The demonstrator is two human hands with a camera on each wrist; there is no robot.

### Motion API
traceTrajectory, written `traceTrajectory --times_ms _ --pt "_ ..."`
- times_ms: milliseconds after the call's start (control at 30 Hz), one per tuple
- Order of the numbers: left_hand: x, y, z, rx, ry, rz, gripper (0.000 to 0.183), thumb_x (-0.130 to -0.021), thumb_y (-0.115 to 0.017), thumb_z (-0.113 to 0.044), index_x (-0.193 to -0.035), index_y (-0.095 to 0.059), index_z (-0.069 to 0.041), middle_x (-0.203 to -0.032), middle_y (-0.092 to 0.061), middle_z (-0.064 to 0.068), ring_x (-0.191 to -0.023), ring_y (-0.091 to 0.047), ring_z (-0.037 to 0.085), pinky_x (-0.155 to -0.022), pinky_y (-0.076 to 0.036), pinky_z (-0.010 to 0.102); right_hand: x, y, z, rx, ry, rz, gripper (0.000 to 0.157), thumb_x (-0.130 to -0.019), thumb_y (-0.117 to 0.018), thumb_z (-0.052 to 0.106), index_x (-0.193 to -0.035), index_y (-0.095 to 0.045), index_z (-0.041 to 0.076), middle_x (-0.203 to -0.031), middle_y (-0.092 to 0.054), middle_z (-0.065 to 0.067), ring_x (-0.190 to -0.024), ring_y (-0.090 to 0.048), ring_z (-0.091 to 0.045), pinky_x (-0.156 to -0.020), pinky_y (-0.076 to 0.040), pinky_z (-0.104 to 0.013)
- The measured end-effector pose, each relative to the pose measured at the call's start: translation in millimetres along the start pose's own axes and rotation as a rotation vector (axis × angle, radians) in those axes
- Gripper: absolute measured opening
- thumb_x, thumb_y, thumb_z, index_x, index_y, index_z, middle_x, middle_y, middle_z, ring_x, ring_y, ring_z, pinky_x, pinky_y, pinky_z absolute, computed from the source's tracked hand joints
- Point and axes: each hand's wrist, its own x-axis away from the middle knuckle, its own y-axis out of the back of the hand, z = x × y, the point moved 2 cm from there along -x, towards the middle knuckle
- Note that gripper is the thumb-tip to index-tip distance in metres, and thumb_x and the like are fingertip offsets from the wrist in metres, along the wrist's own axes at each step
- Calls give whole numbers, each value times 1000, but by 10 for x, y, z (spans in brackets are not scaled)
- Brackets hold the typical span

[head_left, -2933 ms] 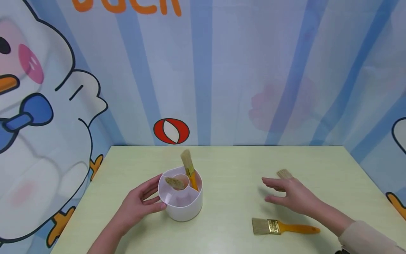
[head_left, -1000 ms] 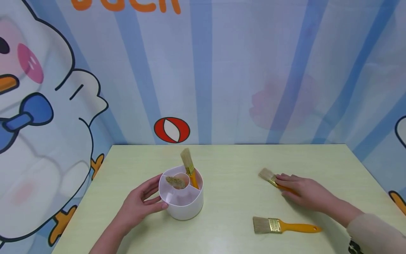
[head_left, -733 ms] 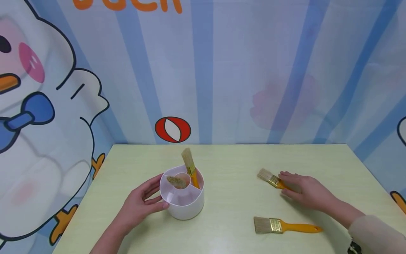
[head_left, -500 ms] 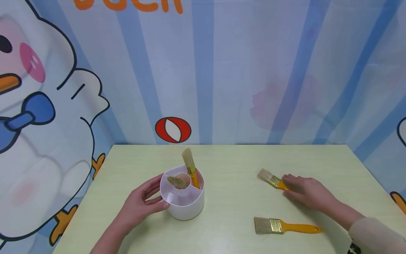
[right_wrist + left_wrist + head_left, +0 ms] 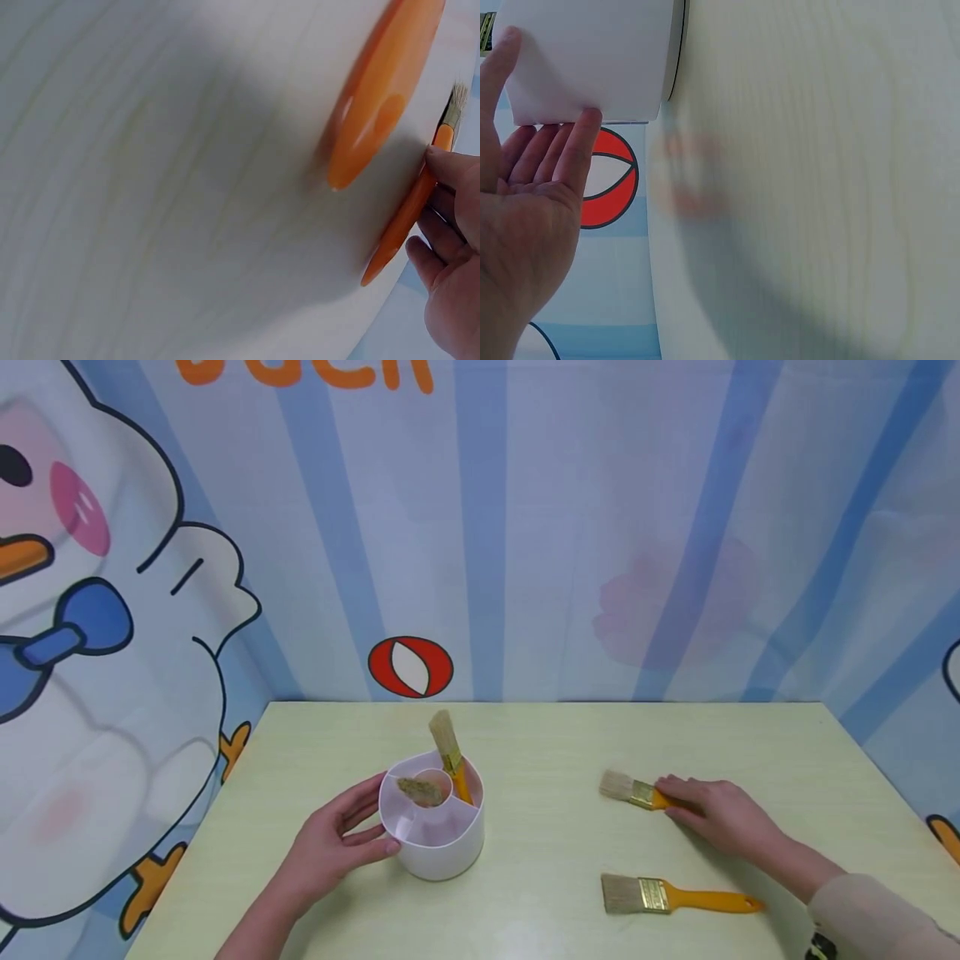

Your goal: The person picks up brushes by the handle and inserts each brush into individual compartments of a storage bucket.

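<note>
A white round holder [image 5: 438, 860] with dividers stands left of the table's middle. My left hand [image 5: 326, 847] holds its side, thumb and fingertips against the wall. One paintbrush [image 5: 447, 745] leans bristles-up in its rear right compartment; brush bristles [image 5: 420, 791] stick out of the central tube, their handle hidden. To the right, my right hand [image 5: 723, 814] pinches the orange handle of a paintbrush [image 5: 620, 786] with bristles pointing left. In the right wrist view, thumb and fingers are on that handle [image 5: 405, 214], low over the table.
A wider paintbrush [image 5: 712, 900] with an orange handle lies flat nearer to me, below the right hand. The pale wooden table [image 5: 540, 793] ends at a back edge against a printed cartoon curtain [image 5: 540, 527].
The right hand has come down from above onto the paintbrush, whose bristles have shifted left and turned more level. The left hand and the holder have hardly moved.
</note>
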Motion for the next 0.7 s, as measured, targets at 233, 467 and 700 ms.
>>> traceTrajectory --times_ms 233,467,700 --pt "31 25 17 19 -31 -3 87 -85 -93 -16 -160 -49 -15 -163 -50 10 -151 -47 36 -101 -61 35 -43 -43 39 23 43 -34 36 -92 -82 8 -127 -78 3 -124 -77 -19 -111 -75 -41 -93 -63 -56" --pt "46 54 33 -53 -37 -31 84 -85 -94 -24 -158 -53 -16 -159 -55 8 -147 -53 34 -103 -60 31 -101 -63 79 113 95 -68 30 -87 -85 3 -117 -82 5 -111 -81 -10 -97 -80 -30 -82 -66 -48" --pt "61 78 43 -40 -52 -48 79 -84 -93 -19 -154 -58 -14 -155 -60 8 -143 -58 31 -101 -61 31 -166 -37 88 155 86 -60 27 -86 -86 2 -113 -83 4 -105 -82 -8 -93 -80 -29 -80 -67 -48"
